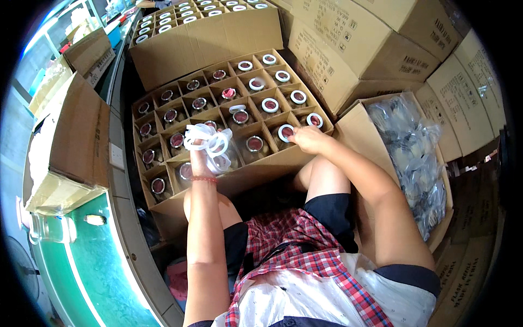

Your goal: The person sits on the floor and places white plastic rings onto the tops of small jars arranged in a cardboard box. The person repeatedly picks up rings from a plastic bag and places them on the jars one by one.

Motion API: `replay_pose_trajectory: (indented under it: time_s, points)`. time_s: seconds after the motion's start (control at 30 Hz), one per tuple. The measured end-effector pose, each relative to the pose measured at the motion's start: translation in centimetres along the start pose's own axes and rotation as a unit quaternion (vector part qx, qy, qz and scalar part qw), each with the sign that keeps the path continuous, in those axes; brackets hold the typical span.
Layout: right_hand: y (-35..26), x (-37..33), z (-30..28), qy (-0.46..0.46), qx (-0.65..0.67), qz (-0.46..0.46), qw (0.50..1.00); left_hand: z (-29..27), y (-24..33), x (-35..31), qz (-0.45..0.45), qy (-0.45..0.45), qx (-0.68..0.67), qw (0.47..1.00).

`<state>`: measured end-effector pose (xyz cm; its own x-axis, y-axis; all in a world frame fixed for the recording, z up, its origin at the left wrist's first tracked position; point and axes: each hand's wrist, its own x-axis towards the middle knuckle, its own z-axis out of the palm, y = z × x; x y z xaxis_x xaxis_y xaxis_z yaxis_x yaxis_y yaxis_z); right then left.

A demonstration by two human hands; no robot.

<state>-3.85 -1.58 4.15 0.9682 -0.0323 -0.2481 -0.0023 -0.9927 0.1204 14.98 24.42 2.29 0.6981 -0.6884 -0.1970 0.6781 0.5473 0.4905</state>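
Observation:
A divided cardboard carton (pixel 239 180) stands before my knees, with round-mouthed jars in its cells. Several jars on its right side wear white rings on their mouths; most of those on the left show bare rims. My left hand (pixel 200 158) is closed round a bunch of white plastic rings (pixel 210 140) above the front left cells, partly hiding the jars beneath. At the front right, the fingers of my right hand (pixel 310 140) pinch the edge of a white ring (pixel 286 133) on a jar mouth. A loose ring (pixel 237 109) leans by a bare-rimmed jar (pixel 240 116).
Behind is another divided carton (pixel 210 52) of white-ringed jars. Stacked cartons (pixel 348 54) rise at the right, beside an open carton (pixel 370 136) of plastic-wrapped items (pixel 406 158). A green-topped table (pixel 103 245) at the left bears a glass jar (pixel 54 229) and an open carton (pixel 76 158).

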Motion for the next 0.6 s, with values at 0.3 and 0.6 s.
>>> replay_pose_trajectory:
  time_s: [0.3, 0.6]
  points:
    - [-7.6, 1.6, -7.1, 0.267, 0.258, -0.038, 0.928, -2.0, -1.1, 1.7, 0.054, -0.019, 0.032, 0.998]
    - [-12.4, 5.4, -9.9, 0.375, 0.184, -0.208, 0.885, -2.6, -0.7, 2.0, 0.057, -0.004, 0.033, 0.998]
